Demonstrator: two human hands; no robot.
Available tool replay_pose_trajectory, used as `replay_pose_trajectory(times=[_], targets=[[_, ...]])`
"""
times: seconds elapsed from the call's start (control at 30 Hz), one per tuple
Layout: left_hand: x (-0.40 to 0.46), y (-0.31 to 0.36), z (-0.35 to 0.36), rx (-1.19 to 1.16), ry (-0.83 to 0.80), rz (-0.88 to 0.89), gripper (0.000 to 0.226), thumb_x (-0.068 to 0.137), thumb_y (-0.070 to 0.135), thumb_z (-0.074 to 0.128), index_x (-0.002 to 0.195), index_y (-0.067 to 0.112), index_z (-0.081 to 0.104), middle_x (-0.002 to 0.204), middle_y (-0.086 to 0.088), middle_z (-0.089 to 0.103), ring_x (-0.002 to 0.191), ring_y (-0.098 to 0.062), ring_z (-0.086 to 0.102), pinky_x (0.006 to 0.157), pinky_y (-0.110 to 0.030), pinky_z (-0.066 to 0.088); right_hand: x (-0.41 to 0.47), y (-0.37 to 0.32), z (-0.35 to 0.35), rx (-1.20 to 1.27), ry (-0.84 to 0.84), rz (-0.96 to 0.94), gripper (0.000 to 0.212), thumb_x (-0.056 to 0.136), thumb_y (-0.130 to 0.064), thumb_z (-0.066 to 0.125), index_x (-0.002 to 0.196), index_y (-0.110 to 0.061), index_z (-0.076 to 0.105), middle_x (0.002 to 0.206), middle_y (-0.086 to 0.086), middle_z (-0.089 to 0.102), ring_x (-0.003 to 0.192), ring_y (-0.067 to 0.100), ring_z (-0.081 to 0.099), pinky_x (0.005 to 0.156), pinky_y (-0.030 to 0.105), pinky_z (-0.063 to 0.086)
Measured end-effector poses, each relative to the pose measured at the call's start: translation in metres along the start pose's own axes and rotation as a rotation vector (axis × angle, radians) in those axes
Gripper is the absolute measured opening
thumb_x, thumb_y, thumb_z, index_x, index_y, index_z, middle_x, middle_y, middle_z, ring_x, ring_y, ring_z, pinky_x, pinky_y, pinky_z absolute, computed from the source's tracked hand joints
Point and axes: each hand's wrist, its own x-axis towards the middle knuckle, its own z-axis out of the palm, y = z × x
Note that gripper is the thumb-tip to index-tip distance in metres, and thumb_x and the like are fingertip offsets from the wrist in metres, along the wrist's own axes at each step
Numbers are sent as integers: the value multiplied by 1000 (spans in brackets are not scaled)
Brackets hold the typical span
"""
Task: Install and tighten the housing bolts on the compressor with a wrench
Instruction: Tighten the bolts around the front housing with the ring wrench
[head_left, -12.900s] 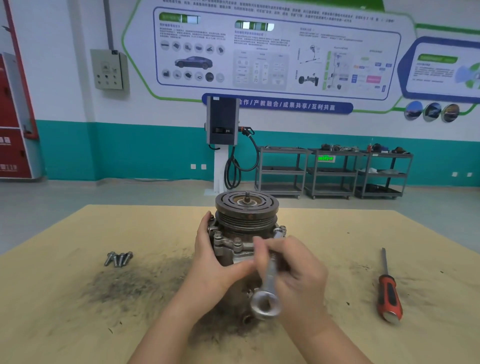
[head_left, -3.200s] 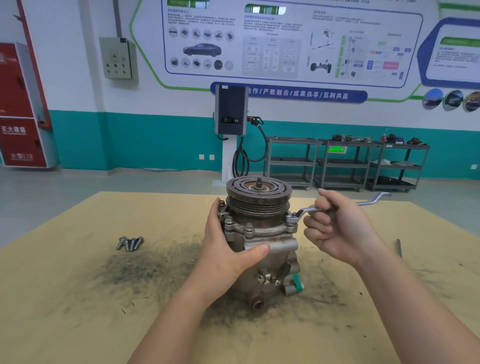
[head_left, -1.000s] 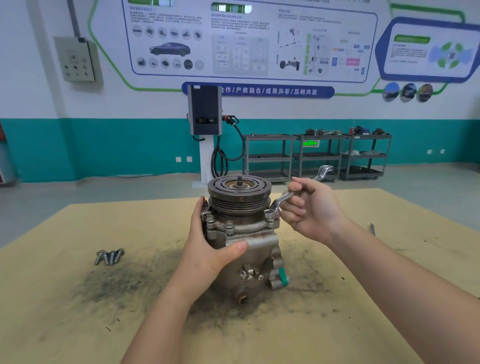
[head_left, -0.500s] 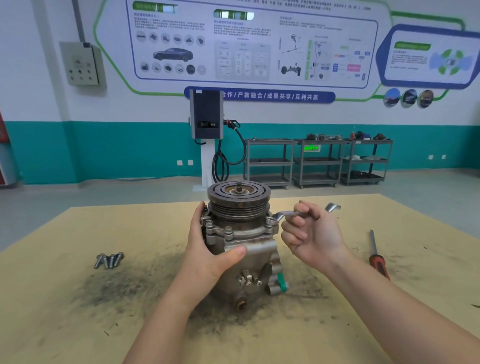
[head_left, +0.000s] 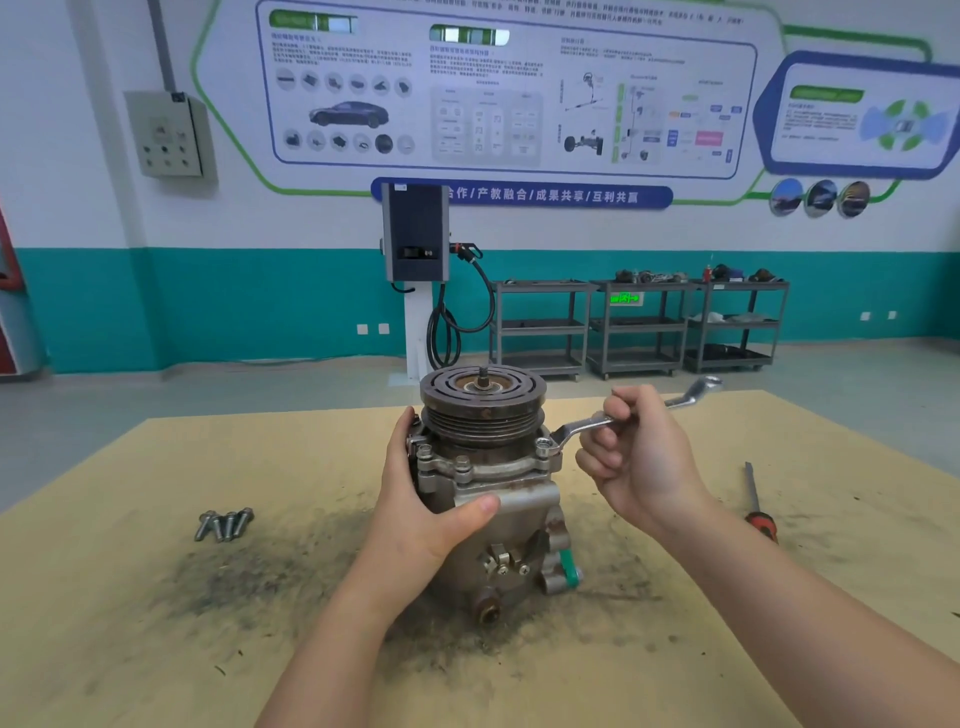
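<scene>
The metal compressor stands upright mid-table, its grooved pulley on top. My left hand grips its housing from the left, thumb across the front. My right hand holds the shaft of a silver ring wrench. The wrench's ring end sits over a housing bolt on the right flange, and its handle points away to the right. Other bolts stand in the front flange.
Several loose bolts lie on the tan table to the left. A red-handled screwdriver lies at the right. Dark grime surrounds the compressor. Beyond the table are a charging post and metal shelves.
Over the last second my right hand has swung the wrench handle about the right flange bolt, from far-right toward me and back out. My left hand has stayed on the housing.
</scene>
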Motion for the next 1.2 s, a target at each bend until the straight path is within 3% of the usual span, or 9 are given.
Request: replay_pose_trajectory(times=[0.2,0.4,0.57,0.7,0.8,0.9,1.03,1.07,1.2], targets=[[-1,4,0,11,1,-16,119,49,57,80,145,56,10,148,16,39,132,-7,45,109,-31,39,-8,9,-2,47,60,-57,43,91,-16,39,48,-20,42,46,0,29,38,11,22,35,21,20],[0,-1,-1,4,10,-4,109,72,32,86,146,55,10,148,17,40,130,-6,45,98,-19,38,-31,16,-4,-63,151,-259,46,91,-18,44,46,-21,52,44,3,37,40,16,30,40,26,28],[-1,1,2,-4,16,-1,114,57,47,84,144,59,10,148,17,40,131,-8,46,110,-33,38,-66,37,-2,-482,86,-694,34,87,-39,45,63,-20,60,53,5,54,48,12,48,45,23,40],[1,-1,3,-11,6,0,119,48,56,83,143,60,12,144,18,46,127,0,50,108,-29,39,-75,51,16,-859,3,-944,30,95,-34,45,71,-21,58,63,-7,54,53,11,51,48,34,45],[4,-3,3,-5,26,-2,117,38,70,87,130,73,15,136,23,51,117,9,54,102,-25,42,-72,57,28,-1082,-77,-1125,25,92,-28,56,77,-10,65,68,-2,56,60,12,51,55,29,44],[7,-2,5,-63,32,-12,101,44,54,90,119,75,25,142,9,47,122,0,53,103,-32,47,-66,58,35,-1180,-141,-1131,24,90,-33,60,85,-11,69,68,-3,56,61,10,50,54,30,46],[13,-1,5,-96,-11,64,22,102,17,50,107,38,46,144,-15,45,72,9,65,58,-7,51,-59,55,45,-1211,-128,-1176,23,85,-29,58,81,-11,72,65,-1,61,59,15,56,53,32,49],[11,0,5,-142,-37,47,19,103,19,49,109,36,47,147,-17,42,73,9,66,60,-7,51,-58,53,44,-1192,-130,-1203,22,85,-27,59,80,-11,72,64,0,61,59,16,56,53,32,49],[3,-5,1,-32,-36,10,113,49,58,88,137,65,17,146,11,46,125,2,51,109,-33,41,-57,37,32,-950,-162,-1222,23,96,-38,55,85,-20,66,74,-13,63,66,3,62,57,21,51]])
